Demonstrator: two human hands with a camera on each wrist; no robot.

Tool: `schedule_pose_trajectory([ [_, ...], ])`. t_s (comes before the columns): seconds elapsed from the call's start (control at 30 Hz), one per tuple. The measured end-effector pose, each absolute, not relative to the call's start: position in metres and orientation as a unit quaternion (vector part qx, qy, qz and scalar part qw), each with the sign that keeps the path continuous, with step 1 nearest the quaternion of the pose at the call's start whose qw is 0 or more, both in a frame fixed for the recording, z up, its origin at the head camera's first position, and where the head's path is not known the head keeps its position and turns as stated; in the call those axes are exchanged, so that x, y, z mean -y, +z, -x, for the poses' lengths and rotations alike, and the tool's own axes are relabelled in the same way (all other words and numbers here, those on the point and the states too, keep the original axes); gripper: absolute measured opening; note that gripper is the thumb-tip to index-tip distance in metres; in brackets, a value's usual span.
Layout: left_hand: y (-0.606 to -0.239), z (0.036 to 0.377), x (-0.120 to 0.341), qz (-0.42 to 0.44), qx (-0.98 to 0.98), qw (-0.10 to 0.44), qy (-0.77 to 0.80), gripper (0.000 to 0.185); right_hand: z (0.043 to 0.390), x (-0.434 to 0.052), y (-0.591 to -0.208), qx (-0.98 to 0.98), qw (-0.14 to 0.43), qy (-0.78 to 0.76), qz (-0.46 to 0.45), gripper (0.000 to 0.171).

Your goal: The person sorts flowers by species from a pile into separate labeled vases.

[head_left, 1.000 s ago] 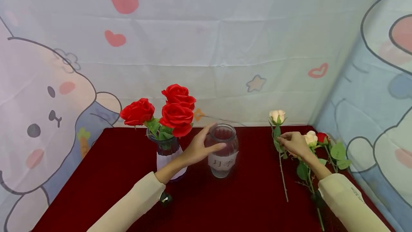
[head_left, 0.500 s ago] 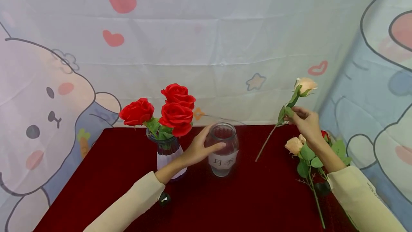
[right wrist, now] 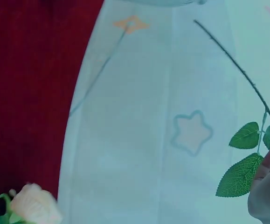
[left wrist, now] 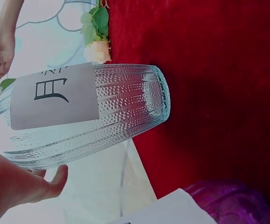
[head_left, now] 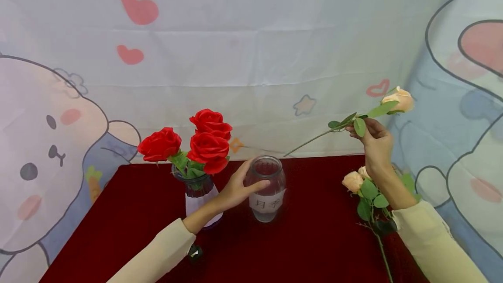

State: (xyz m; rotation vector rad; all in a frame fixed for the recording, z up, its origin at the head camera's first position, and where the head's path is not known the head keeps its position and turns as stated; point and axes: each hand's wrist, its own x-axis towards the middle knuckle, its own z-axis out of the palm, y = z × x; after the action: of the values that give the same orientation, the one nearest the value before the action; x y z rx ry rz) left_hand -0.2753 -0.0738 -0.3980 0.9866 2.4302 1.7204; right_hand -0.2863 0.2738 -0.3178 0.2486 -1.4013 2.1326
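My left hand [head_left: 239, 187] grips a clear ribbed glass vase [head_left: 266, 213] near its neck, thumb and fingers around it. A white paper label [left wrist: 55, 97] with dark characters is stuck on the vase, which stands upright on the red cloth. In the head view my right hand [head_left: 376, 143] pinches the stem of a peach rose [head_left: 398, 99] above the table. The rose leans, its bloom up to the right and the bare stem end [head_left: 292, 152] down to the left, close to the vase mouth. Green leaves [right wrist: 242, 175] hang by the right fingers in the right wrist view.
Left of the clear vase stands a purple vase [head_left: 199, 191] with a white label, holding several red roses [head_left: 208, 147]. More peach roses [head_left: 353, 181] lie on the red cloth [head_left: 306, 239] at the right, under my right arm. A printed curtain [head_left: 220, 56] closes off the back.
My right hand has lifted the peach rose off the cloth and tilted it, its stem end swinging left toward the clear vase. The left hand keeps its grip on that vase.
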Motion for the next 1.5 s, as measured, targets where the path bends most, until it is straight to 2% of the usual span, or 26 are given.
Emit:
schedule_pose_trajectory([
  [0.2, -0.398, 0.278, 0.07, -0.321, -0.771, 0.005, 0.551, 0.077, 0.28, -0.269, -0.302, 0.478, 0.301, 0.818, -0.113, 0.012],
  [0.43, -0.398, 0.279, 0.071, -0.325, -0.771, -0.001, 0.548, 0.078, 0.274, -0.257, -0.298, 0.506, 0.282, 0.802, -0.149, 0.014],
  [0.83, -0.4, 0.277, 0.076, -0.322, -0.773, -0.005, 0.547, 0.078, 0.277, -0.231, -0.317, 0.575, 0.185, 0.769, -0.212, 0.018],
  [1.5, -0.403, 0.276, 0.074, -0.338, -0.76, -0.01, 0.555, 0.076, 0.274, -0.192, -0.34, 0.715, 0.144, 0.632, -0.263, 0.017],
])
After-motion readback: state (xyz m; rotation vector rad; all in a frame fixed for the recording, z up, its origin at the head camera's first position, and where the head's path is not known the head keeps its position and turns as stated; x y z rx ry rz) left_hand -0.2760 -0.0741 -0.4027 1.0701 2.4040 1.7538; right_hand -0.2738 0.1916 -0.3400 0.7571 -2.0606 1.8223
